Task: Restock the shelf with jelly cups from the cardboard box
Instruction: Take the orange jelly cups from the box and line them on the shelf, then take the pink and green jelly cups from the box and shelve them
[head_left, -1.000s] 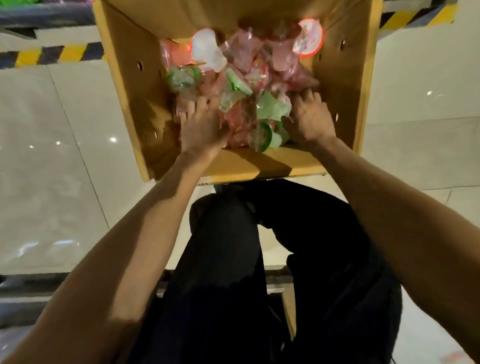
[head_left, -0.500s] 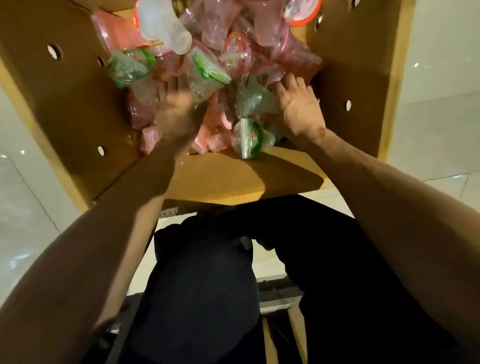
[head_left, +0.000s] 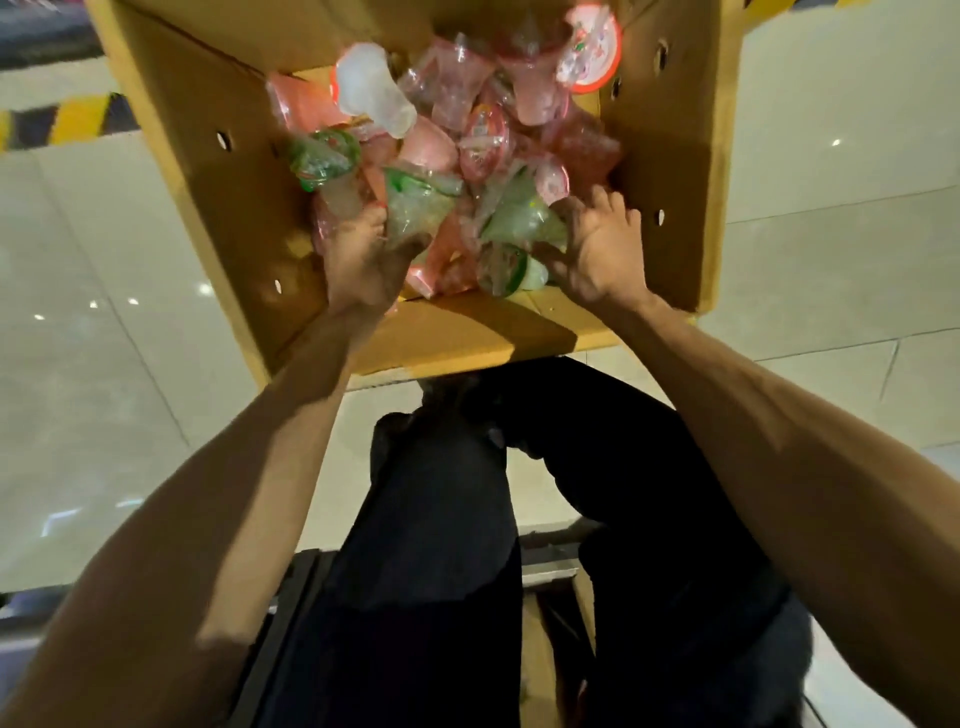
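Step in hand, as judged: picking stock out of the brown corrugated cardboard box (head_left: 228, 218); no shelf is in view, so nothing can be said of placement. The small clear plastic jelly cups (head_left: 470, 150), pink, red and green, are heaped loose inside the box, the pile reaching from the near edge to the far wall, with one red-rimmed round foil lid (head_left: 592, 49) turned face-up in the far right corner. The left hand (head_left: 363, 260) is sunk into the heap near the left wall, thumb lying against a green-lidded clear cup (head_left: 415, 210); fingertips are buried, so whether a cup is actually grasped cannot be told. The right hand (head_left: 597, 249) is laid released on the heap by the right wall, fingers spread and fairly straight, touching a pale green cup (head_left: 522, 228) without closing round it. The box is seen standing on the pale glossy tiled floor (head_left: 104, 270), just beyond the black trousers (head_left: 431, 519). Next move, as judged: fingers are to be closed round several cups, lightly, since thin walls and foil lids would likely dent, then lifted clear of the near edge.
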